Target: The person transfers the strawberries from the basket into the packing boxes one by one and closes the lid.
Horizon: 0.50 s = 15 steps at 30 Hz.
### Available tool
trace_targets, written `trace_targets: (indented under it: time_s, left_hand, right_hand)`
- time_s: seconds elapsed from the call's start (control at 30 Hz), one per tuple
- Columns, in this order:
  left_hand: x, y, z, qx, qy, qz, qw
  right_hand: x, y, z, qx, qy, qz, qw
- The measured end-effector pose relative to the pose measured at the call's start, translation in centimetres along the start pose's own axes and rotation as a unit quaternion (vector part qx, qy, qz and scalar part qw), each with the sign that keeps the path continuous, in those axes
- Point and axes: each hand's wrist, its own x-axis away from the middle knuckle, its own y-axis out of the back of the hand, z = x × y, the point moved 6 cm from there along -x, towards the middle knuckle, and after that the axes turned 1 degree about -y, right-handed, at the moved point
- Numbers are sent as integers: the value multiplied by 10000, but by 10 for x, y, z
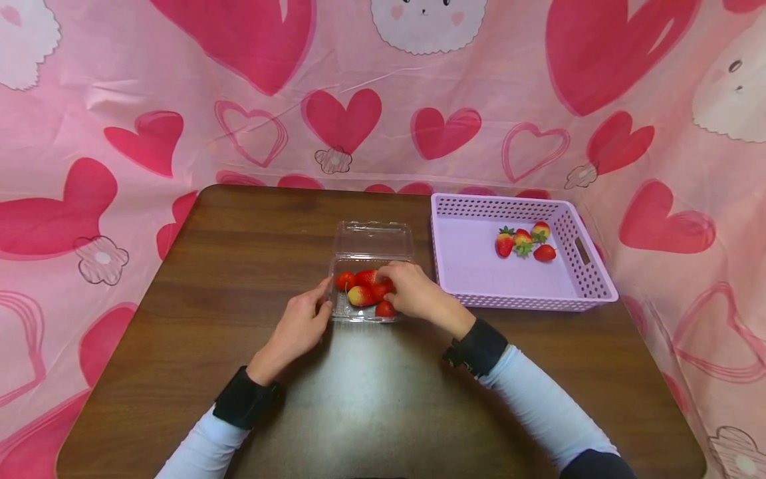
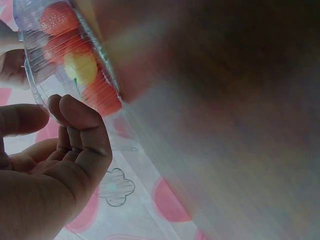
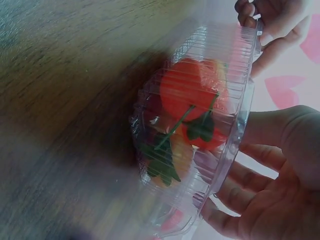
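A clear plastic clamshell box [image 1: 341,311] lies on the table with its lid [image 1: 374,239] folded back, away from the person. Several red strawberries [image 1: 346,281] are inside, one of them a paler yellow-red [image 1: 361,296]. My left hand [image 1: 302,319] pinches the box's left rim between thumb and fingers. Over the right side of the box, my right hand [image 1: 413,289] reaches in among the strawberries. In the right wrist view its fingers [image 3: 245,195] curve past the rim, with green leaves [image 3: 162,162] visible through the wall. Whether those fingertips hold a strawberry, I cannot tell.
A lilac perforated basket [image 1: 473,283] stands right of the box, with several strawberries [image 1: 505,245] towards its far right part. Both rest on a dark brown wooden table [image 1: 239,253]. A pink cloth with hearts [image 1: 341,120] hangs behind the table and at its sides.
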Motion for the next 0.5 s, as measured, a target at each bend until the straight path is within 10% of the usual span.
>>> trace_targets:
  time_s: [0.5]
  left_hand:
    - [0,0,0,-152,-37,-78,9998]
  right_hand:
    - [3,3,-2,627,-185,-10,9979]
